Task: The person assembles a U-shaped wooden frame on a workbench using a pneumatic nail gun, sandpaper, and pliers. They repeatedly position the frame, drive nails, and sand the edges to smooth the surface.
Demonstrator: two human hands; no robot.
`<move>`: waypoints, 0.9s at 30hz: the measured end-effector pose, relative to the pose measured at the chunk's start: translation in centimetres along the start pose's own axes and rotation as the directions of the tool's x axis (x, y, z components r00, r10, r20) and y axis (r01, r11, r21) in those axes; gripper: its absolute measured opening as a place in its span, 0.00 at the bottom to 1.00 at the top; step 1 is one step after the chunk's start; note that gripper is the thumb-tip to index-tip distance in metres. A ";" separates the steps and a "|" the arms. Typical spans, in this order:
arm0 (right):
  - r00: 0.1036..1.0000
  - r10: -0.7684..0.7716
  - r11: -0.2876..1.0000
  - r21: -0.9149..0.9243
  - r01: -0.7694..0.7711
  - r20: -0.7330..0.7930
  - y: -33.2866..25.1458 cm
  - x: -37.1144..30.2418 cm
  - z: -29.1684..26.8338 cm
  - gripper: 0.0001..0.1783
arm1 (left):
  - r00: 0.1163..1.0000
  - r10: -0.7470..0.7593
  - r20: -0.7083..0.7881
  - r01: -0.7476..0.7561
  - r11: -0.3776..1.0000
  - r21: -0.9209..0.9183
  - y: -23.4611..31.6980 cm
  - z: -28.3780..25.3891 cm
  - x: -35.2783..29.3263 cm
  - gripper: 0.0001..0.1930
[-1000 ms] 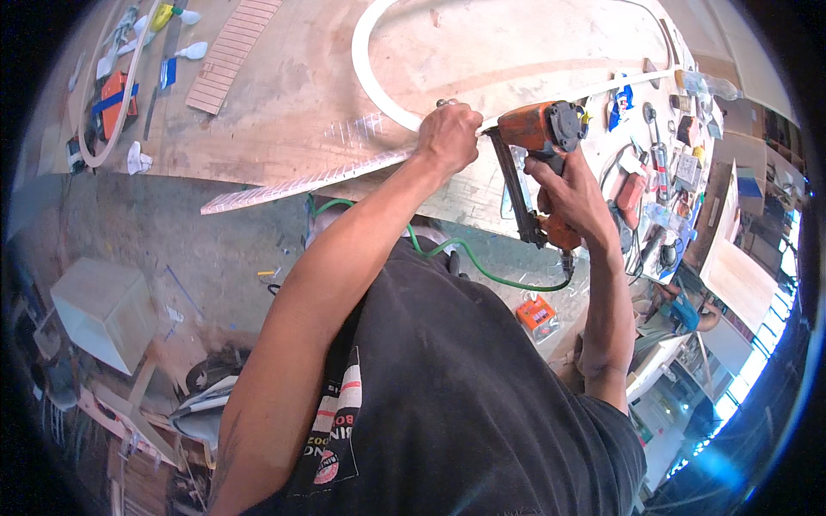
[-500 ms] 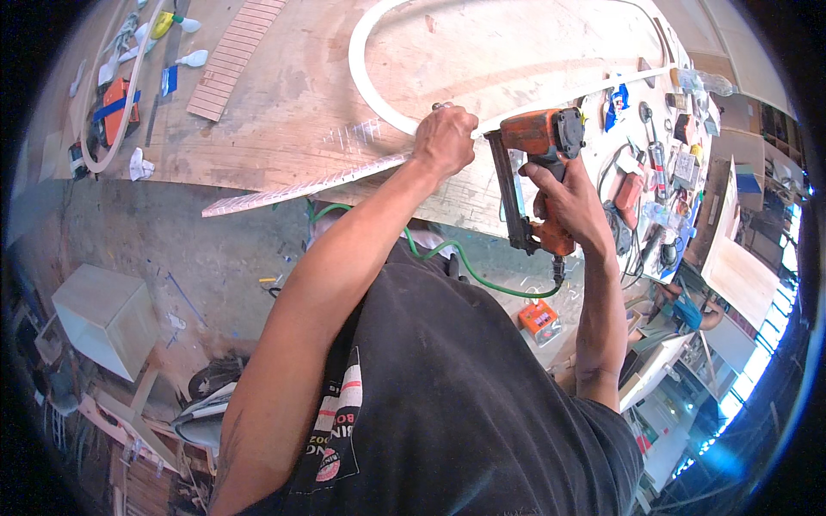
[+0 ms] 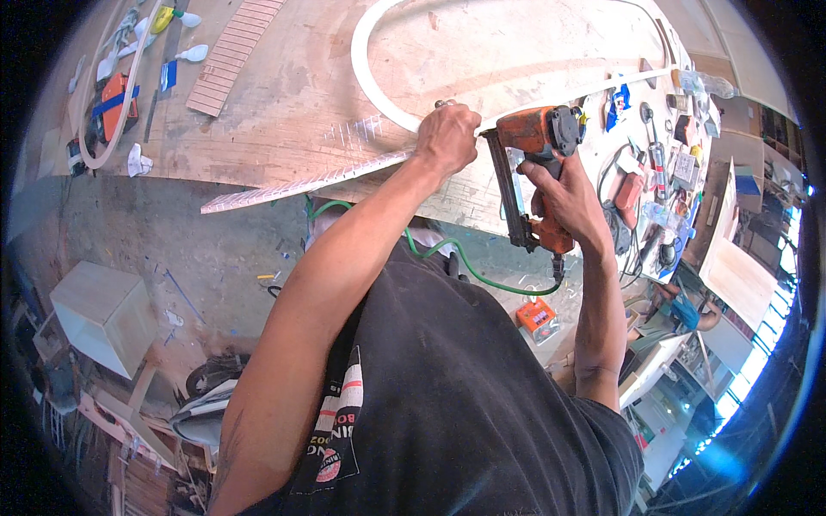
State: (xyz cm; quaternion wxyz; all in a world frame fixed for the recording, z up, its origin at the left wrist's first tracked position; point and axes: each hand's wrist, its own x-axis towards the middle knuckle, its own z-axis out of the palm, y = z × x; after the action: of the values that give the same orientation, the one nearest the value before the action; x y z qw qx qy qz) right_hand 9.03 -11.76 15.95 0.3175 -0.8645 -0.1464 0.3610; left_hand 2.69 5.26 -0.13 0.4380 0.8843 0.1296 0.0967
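Note:
My left hand (image 3: 448,140) is closed round the pale curved strip frame (image 3: 375,84) at its near side, where a slotted wooden strip (image 3: 318,180) runs off to the left past the table edge. A small dark object pokes up by its knuckles; I cannot make out what it is. In my right hand (image 3: 568,199) is an orange and black nail gun (image 3: 527,131), gripped by its handle. The gun's nose sits right beside my left fist, against or very near the frame; actual contact cannot be told. A green air hose (image 3: 490,283) trails from its lower end.
Another slotted strip (image 3: 225,62) lies on the wooden worktable (image 3: 284,103). At the left are a second pale loop (image 3: 89,129) and an orange tool (image 3: 114,107). Tools, tape and a plastic bottle (image 3: 705,83) crowd the right end. On the floor stand a pale box (image 3: 103,314) and an orange packet (image 3: 538,316).
The nail gun has shifted very slightly left, closer to my left hand. Both hands keep their grips, and the view has moved a little.

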 end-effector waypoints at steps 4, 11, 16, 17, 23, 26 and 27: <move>0.998 -0.062 0.997 -0.041 0.061 -0.032 0.8 0.1 0.2 0.25 | 1.000 0.003 0.008 -0.003 1.000 0.011 0.0 0.0 -0.1 0.07; 0.998 -0.003 0.997 0.080 0.009 -0.064 -0.5 -0.9 0.4 0.25 | 1.000 -0.008 -0.011 0.009 1.000 0.004 0.0 -0.1 0.0 0.05; 0.983 0.063 0.963 0.270 -0.015 -0.173 1.1 -2.8 -0.3 0.22 | 0.996 -0.058 0.074 0.057 0.998 0.017 -0.2 -0.4 0.1 0.10; 0.981 0.065 0.956 0.293 -0.009 -0.182 2.0 -3.2 -0.7 0.22 | 0.997 -0.040 0.061 0.039 0.999 0.015 -0.2 -0.3 0.2 0.11; 0.946 0.157 0.874 0.486 0.001 -0.285 5.9 -6.1 -0.2 0.27 | 0.996 0.092 -0.001 -0.092 0.995 0.034 -0.7 -0.4 0.3 0.09; 0.925 0.182 0.837 0.547 0.033 -0.334 7.6 -7.4 0.4 0.27 | 0.994 0.109 -0.018 -0.107 0.990 0.090 -0.8 -0.3 0.3 0.11; 0.919 0.183 0.829 0.558 0.048 -0.350 8.2 -7.7 0.6 0.27 | 0.993 0.112 -0.024 -0.110 0.989 0.096 -0.6 -0.4 0.4 0.11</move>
State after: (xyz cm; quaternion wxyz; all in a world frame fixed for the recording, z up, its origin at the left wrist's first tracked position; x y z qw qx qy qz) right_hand 3.43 -21.42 14.37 0.5641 -0.7934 0.0621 0.2201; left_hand 2.87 6.01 -0.36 0.3877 0.9083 0.0911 0.1277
